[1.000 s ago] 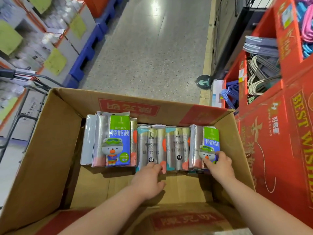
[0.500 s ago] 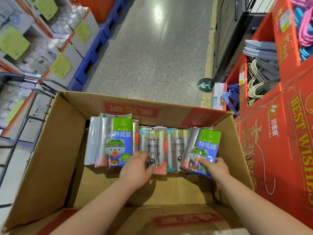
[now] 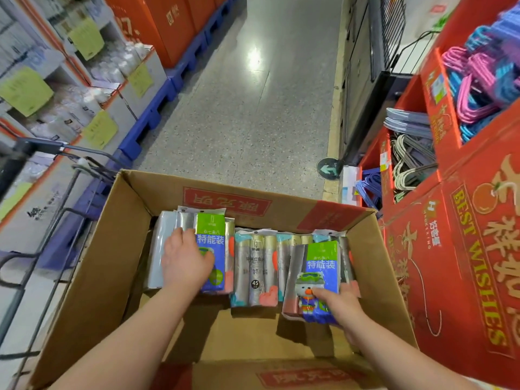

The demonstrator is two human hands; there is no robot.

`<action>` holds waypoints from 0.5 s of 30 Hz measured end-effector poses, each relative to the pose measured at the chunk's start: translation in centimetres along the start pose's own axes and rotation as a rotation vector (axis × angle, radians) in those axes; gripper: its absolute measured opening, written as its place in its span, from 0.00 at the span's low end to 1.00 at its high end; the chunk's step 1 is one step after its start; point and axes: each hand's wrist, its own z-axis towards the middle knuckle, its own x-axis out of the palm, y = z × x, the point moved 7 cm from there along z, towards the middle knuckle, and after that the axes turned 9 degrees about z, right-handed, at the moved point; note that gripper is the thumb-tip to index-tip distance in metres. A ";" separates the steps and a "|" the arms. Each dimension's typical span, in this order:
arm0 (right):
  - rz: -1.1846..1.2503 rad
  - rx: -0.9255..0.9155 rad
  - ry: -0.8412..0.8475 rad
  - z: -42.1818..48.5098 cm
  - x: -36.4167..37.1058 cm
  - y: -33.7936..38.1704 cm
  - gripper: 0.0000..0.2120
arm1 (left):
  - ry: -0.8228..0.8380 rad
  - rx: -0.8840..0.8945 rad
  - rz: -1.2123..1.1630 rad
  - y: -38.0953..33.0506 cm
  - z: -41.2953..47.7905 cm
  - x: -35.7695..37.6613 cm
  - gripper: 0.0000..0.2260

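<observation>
An open cardboard box in front of me holds packs of rolled bags along its far side. My right hand grips the lower end of a blue and green pack with a cartoon figure, lifted and tilted above the row at the box's right. My left hand lies over the left blue and green pack, fingers curved around its left side. Between them lies a middle pack of silver and gold rolls.
Red display cartons with coloured hangers stand close on the right. A metal cart frame stands at the left, by shelves with yellow tags. A speckled aisle floor runs ahead.
My left hand moved from the middle rolls leftward onto the left pack. My right hand pulled the right pack up and toward me out of the row.
</observation>
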 end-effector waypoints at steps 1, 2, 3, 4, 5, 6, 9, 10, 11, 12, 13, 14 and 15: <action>-0.020 0.007 0.011 -0.2 0.3 -0.1 0.13 | 0.000 -0.027 -0.007 0.3 0.3 0.0 0.26; -0.033 0.010 0.020 -0.4 0.5 -0.3 0.15 | 0.002 -0.064 -0.030 0.6 0.7 0.1 0.28; -0.047 0.013 0.025 -0.6 0.7 -0.4 0.16 | 0.016 -0.119 -0.080 1.2 0.9 0.3 0.29; -0.056 0.010 0.030 -0.8 0.8 -0.5 0.16 | 0.035 -0.183 -0.150 1.8 1.2 0.6 0.30; -0.067 0.013 0.030 -1.0 0.9 -0.7 0.16 | 0.053 -0.242 -0.214 2.4 1.4 0.8 0.29; -0.067 0.014 0.032 -1.1 1.0 -0.8 0.16 | 0.060 -0.282 -0.252 2.9 1.6 1.0 0.27; -0.065 0.017 0.021 -1.5 1.0 -1.0 0.14 | 0.087 -0.321 -0.257 3.5 1.9 1.0 0.25; -0.066 0.013 0.018 -1.6 1.0 -1.1 0.14 | 0.098 -0.328 -0.250 3.6 2.1 0.9 0.25; -0.070 0.011 0.013 -1.6 1.0 -1.1 0.14 | 0.113 -0.338 -0.247 3.7 2.1 0.8 0.25; -0.071 0.005 0.012 -1.6 1.0 -1.1 0.15 | 0.125 -0.344 -0.248 3.7 2.2 0.7 0.25; -0.071 0.004 0.011 -1.7 1.1 -1.1 0.15 | 0.145 -0.348 -0.255 3.8 2.3 0.8 0.25; -0.065 0.001 0.009 -1.7 1.1 -1.2 0.15 | 0.167 -0.348 -0.263 3.7 2.3 0.9 0.25; -0.059 0.001 0.009 -1.8 1.2 -1.2 0.15 | 0.191 -0.353 -0.283 3.6 2.2 1.0 0.25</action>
